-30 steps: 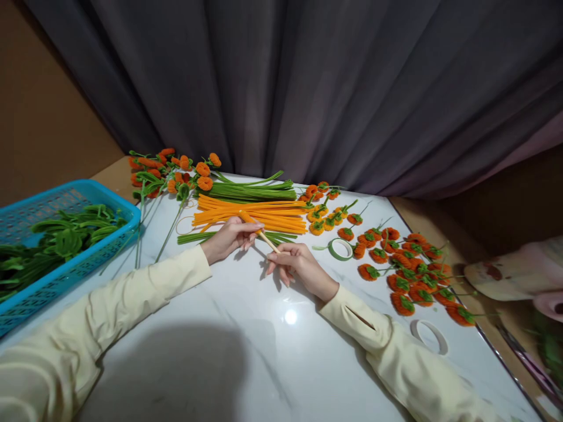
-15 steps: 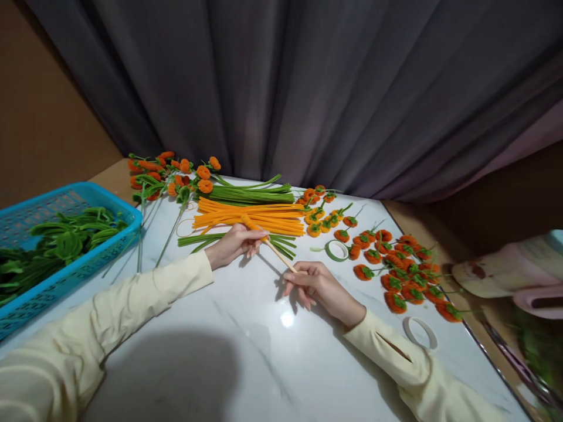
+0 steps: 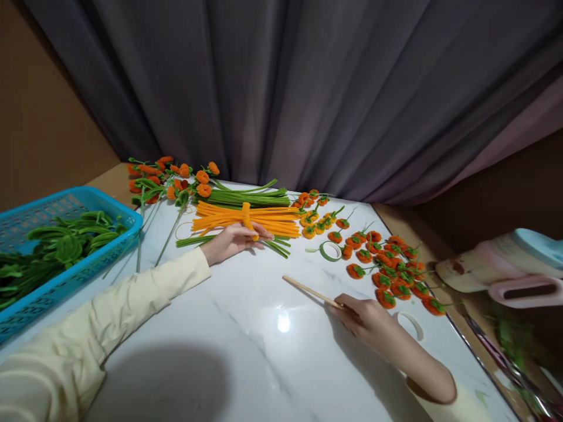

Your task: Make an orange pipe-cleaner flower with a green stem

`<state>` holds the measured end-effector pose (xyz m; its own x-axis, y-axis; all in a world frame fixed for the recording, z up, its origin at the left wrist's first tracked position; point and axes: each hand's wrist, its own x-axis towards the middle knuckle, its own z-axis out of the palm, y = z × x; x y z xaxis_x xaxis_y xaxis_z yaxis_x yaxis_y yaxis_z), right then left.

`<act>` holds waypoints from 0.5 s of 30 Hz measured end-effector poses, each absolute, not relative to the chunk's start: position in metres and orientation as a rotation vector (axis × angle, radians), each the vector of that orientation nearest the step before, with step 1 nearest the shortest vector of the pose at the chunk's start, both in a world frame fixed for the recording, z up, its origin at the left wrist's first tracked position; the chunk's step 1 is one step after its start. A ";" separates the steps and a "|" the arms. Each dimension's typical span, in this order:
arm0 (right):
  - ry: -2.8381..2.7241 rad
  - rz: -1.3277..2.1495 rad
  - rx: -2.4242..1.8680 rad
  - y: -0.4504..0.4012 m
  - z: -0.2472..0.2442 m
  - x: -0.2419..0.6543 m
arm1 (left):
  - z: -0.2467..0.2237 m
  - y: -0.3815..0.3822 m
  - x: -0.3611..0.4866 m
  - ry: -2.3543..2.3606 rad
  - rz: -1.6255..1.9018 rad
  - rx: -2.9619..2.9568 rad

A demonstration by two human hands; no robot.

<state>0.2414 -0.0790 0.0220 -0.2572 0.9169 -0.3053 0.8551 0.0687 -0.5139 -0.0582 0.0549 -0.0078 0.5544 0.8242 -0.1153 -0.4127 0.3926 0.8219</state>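
the left hand (image 3: 237, 239) has its grip narrowed on a small fuzzy orange coil (image 3: 246, 214), whose upper end stands above the thumb in front of the bundle of orange stems (image 3: 281, 214). the right hand (image 3: 363, 316) holds a thin wooden stick (image 3: 308, 289) near one end, its grip closed around it; the free tip points toward the left hand, well apart from the coil, over the white bench (image 3: 250, 319). behind the orange bundle lie green stems (image 3: 253, 197), and more green stems (image 3: 279, 248) show just beside the left hand's fingers. a green tape roll (image 3: 324, 254) lies between the hands and farther back, near the orange flower heads (image 3: 389, 274). a white ring (image 3: 416, 324) is partly hidden behind the right wrist. at left, a blue basket (image 3: 119, 249) holds green leaf pieces (image 3: 70, 246).
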 end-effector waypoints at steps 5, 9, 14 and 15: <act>-2.569 0.443 -1.893 -0.077 0.026 0.225 | -0.010 0.060 -0.063 0.511 0.906 0.621; -2.732 0.191 -1.774 -0.061 0.034 0.203 | -0.011 0.063 -0.066 0.481 0.923 0.573; -2.734 -0.163 -1.627 -0.024 0.039 0.161 | -0.010 0.064 -0.065 0.456 0.922 0.564; -2.726 -0.200 -1.610 -0.016 0.038 0.151 | -0.009 0.064 -0.065 0.455 0.919 0.564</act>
<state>0.1507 -0.0158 0.0375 -0.4844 0.8740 0.0376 0.8701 0.4769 0.1241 -0.0651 0.0641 -0.0094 0.5311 0.8377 -0.1274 -0.6089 0.4818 0.6302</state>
